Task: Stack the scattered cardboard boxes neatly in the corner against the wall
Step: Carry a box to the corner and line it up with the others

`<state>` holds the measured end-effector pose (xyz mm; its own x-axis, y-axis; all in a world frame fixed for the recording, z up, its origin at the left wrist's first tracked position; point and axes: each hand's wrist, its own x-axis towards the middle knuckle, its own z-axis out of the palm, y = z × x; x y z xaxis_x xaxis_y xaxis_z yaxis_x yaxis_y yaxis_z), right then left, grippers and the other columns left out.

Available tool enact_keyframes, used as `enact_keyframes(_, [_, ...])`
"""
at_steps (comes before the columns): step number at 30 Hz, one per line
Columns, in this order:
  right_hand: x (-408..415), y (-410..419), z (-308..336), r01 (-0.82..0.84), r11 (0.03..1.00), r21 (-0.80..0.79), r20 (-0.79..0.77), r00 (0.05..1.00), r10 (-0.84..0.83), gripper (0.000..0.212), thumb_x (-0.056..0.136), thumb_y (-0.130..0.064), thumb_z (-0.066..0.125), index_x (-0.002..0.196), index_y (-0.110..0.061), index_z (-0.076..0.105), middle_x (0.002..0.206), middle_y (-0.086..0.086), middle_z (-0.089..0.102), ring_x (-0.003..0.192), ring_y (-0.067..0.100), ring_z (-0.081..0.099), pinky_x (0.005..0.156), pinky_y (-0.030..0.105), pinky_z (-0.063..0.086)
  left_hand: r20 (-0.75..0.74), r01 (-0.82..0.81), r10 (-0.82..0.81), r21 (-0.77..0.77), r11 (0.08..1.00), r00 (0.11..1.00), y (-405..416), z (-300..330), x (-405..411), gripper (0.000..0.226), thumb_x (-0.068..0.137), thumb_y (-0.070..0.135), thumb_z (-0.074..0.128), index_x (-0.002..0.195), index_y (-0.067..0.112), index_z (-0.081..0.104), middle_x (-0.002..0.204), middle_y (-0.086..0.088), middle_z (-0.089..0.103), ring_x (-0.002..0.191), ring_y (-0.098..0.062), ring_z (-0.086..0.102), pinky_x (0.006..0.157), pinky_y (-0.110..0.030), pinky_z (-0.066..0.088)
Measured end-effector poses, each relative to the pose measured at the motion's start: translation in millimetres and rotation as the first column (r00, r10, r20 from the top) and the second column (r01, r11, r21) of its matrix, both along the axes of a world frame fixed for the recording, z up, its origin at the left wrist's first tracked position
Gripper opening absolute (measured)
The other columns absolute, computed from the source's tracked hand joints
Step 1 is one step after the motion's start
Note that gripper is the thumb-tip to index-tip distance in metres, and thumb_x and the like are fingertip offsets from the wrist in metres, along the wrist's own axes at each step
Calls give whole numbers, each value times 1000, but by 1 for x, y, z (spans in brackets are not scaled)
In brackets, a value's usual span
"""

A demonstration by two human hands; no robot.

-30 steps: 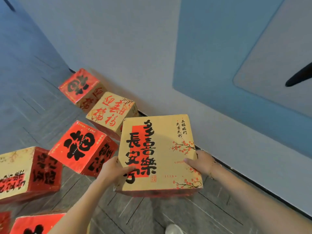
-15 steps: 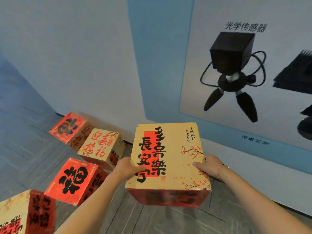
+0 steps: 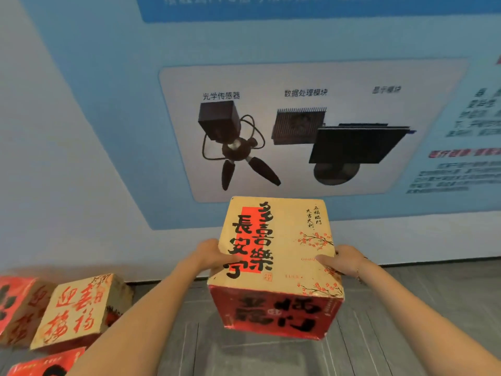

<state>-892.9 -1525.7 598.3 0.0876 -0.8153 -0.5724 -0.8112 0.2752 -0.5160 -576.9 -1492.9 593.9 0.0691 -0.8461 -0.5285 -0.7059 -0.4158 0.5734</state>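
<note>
While both hands are clamping the box (image 3: 276,256) from its sides, left hand (image 3: 214,257) and right hand (image 3: 345,263) are carrying it in the air before the wall (image 3: 67,185), above the floor (image 3: 379,335); other boxes (image 3: 78,308) are lying down-left.

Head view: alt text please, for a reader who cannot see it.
Two bare hands, left hand and right hand, hold a tan box with black calligraphy above a grey floor, facing a blue wall poster. More boxes lie at lower left.
</note>
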Motion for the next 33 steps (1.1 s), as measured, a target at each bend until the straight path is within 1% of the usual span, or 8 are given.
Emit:
enact_keyframes(4, [-59, 21, 23, 124, 992, -12, -3, 992, -124, 39, 89, -43, 57, 106, -9, 66, 106, 4, 69, 94, 17, 63, 63, 21, 45, 30, 159, -158, -35, 987, 987, -13, 25, -55, 38, 77, 53, 70, 104, 27, 64, 118, -1, 67, 109, -19, 60, 94, -31, 45])
enact_keyframes(8, [-119, 45, 41, 216, 975, -51, 16, 976, -215, 38, 90, -43, 55, 107, -10, 66, 106, 3, 68, 92, 16, 62, 62, 19, 44, 46, 274, -271, -88, 958, 961, -23, 44, -112, 37, 76, 56, 69, 101, 29, 64, 116, -1, 68, 105, -19, 62, 93, -33, 49])
enact_keyframes(12, [-182, 70, 47, 289, 952, -103, -7, 957, -292, 43, 89, -46, 55, 105, -9, 67, 105, 4, 69, 95, 19, 63, 78, 28, 50, 74, 389, -382, -111, 915, 921, -29, 54, -181, 42, 77, 56, 68, 108, 29, 63, 119, 1, 66, 109, -19, 60, 95, -34, 48])
enact_keyframes(17, [-268, 109, 57, 417, 900, -125, 14, 908, -419, 31, 90, -42, 55, 87, -13, 65, 87, 1, 67, 75, 13, 60, 59, 21, 43, 120, 519, -506, -139, 844, 854, -31, 68, -284, 30, 80, 55, 65, 91, 29, 56, 103, 1, 65, 95, -17, 58, 79, -26, 45])
enact_keyframes(21, [-346, 138, 60, 505, 852, -138, 18, 862, -507, 36, 89, -43, 56, 90, -9, 68, 93, 5, 70, 77, 14, 62, 60, 20, 46, 97, 567, -559, -178, 805, 824, -29, 73, -370, 32, 79, 54, 67, 94, 27, 56, 107, 0, 65, 93, -16, 56, 80, -26, 45])
enact_keyframes(28, [-484, 191, 61, 639, 744, -195, 69, 765, -640, 26, 89, -41, 57, 70, -22, 59, 76, -6, 64, 68, 8, 59, 55, 19, 42, 1, 599, -620, -258, 758, 784, -18, 59, -533, 38, 75, 50, 73, 104, 27, 65, 107, 4, 69, 89, -12, 59, 75, -24, 46])
enact_keyframes(31, [-537, 214, 59, 704, 682, -200, 106, 707, -699, 23, 87, -41, 60, 72, -23, 60, 79, -5, 66, 74, 11, 62, 56, 19, 43, -30, 620, -650, -271, 737, 759, -9, 54, -597, 27, 76, 46, 74, 94, 29, 64, 99, 4, 69, 82, -11, 60, 67, -21, 46])
enact_keyframes(33, [-569, 229, 60, 732, 653, -195, 113, 678, -726, 22, 87, -42, 60, 72, -26, 59, 77, -8, 65, 74, 10, 61, 56, 19, 42, -35, 640, -672, -269, 719, 740, -6, 51, -637, 26, 75, 47, 75, 88, 29, 62, 96, 3, 70, 83, -13, 63, 74, -27, 51])
